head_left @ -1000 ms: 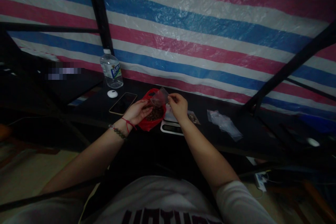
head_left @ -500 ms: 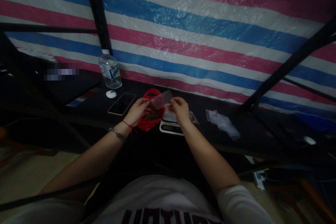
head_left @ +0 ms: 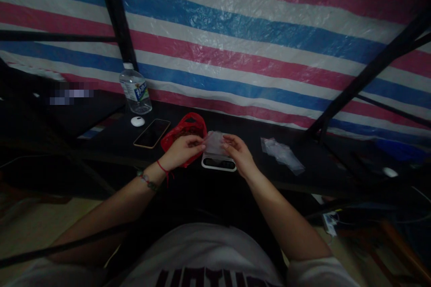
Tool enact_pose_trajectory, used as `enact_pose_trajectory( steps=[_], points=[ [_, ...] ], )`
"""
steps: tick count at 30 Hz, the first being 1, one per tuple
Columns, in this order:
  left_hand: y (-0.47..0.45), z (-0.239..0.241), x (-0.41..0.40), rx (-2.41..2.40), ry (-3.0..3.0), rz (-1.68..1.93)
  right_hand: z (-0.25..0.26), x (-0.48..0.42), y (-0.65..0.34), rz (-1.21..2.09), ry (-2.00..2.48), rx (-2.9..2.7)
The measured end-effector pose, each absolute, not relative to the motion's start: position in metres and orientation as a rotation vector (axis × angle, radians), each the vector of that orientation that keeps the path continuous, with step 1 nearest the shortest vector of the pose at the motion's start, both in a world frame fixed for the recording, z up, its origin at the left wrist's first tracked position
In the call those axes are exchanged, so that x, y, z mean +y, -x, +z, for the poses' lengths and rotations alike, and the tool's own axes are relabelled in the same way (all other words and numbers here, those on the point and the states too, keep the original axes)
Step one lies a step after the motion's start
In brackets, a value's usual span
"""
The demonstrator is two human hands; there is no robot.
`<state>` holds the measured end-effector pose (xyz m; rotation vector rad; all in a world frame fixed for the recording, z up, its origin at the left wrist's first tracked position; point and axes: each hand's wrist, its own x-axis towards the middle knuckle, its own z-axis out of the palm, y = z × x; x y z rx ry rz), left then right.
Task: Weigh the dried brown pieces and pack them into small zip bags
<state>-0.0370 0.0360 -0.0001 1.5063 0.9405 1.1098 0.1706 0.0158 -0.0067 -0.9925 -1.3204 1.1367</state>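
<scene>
My left hand (head_left: 184, 150) pinches the left edge of a small clear plastic bag (head_left: 214, 143). The fingers of my right hand (head_left: 239, 154) are closed on its right edge. Held between both hands, the bag lies over the top of a white kitchen scale (head_left: 218, 167); I cannot tell whether it touches the plate. Just beyond my left hand is a red plastic bag (head_left: 198, 121), open at the top, with small brown pieces inside, partly covered by the hand.
A phone (head_left: 152, 133), a white mouse-like object (head_left: 138, 121) and a clear bottle (head_left: 136, 92) stand to the left on the black table (head_left: 235, 128). Several clear bags (head_left: 282, 154) lie to the right. Black metal posts (head_left: 116, 18) frame a striped plastic sheet (head_left: 229, 31).
Both hands have moved the clear bag from above the red bag's right side down and right over the scale. The red bag's near side has been pushed leftward.
</scene>
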Motion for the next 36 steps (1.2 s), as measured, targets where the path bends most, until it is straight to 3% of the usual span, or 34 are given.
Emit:
enact_pose_trajectory(
  steps=[5,13,18,22,25,28,36],
  points=[
    [0.025,0.000,0.021,0.906,-1.918,0.893,0.003,0.003,-0.179,0.966,1.056,-1.704],
    [0.018,-0.004,0.015,0.969,-2.014,1.014,0.013,0.007,-0.196,0.895,1.164,-1.823],
    [0.029,-0.004,0.028,1.099,-1.921,1.150,0.024,0.032,-0.277,0.464,1.334,-1.725],
    [0.047,-0.009,0.047,1.260,-1.989,1.227,-0.005,0.051,-0.352,0.197,1.796,-1.688],
    [0.060,-0.015,0.059,1.424,-2.310,1.033,-0.034,0.058,-0.374,-0.023,2.215,-1.602],
    [0.067,-0.017,0.064,1.565,-2.534,0.849,-0.045,0.063,-0.358,-0.249,2.284,-1.567],
    [0.068,-0.016,0.062,1.383,-2.626,0.681,-0.051,0.067,-0.274,0.170,1.857,-2.207]
  ],
)
